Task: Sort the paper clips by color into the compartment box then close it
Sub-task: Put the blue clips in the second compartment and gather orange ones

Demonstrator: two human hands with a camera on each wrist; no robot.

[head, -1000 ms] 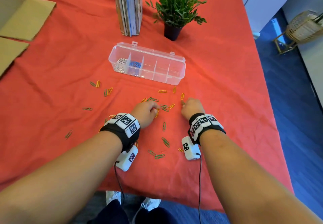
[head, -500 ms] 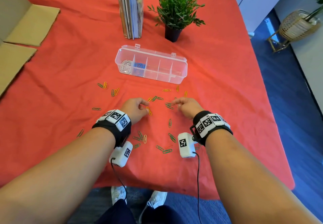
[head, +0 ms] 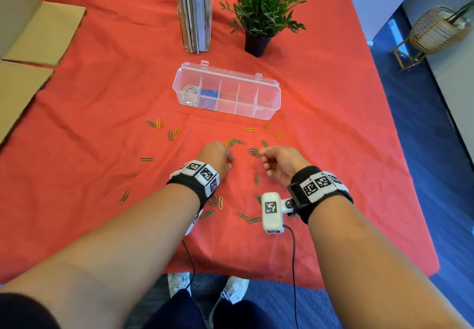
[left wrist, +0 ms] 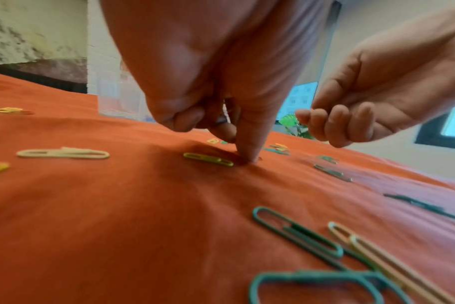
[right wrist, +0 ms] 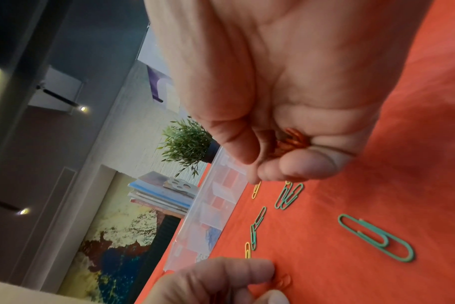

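As the red clips [right wrist: 292, 142] matched the cloth, the right hand [head: 280, 163] clutched a bunch; the left hand [head: 218, 158] pinned another beneath its fingertip [left wrist: 249, 158].

Potted plant [head: 261, 13], upright books [head: 195, 8], cardboard flaps [head: 43, 33], wicker basket [head: 436, 31]

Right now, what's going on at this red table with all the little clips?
A person is sorting paper clips by colour into a clear box, whose lid is open. Silver clips fill its leftmost compartment, blue clips the next. The right hand holds a small bunch of red clips in its curled fingers. The left hand presses a fingertip to the cloth by a red clip. Green clips and yellow clips lie scattered.
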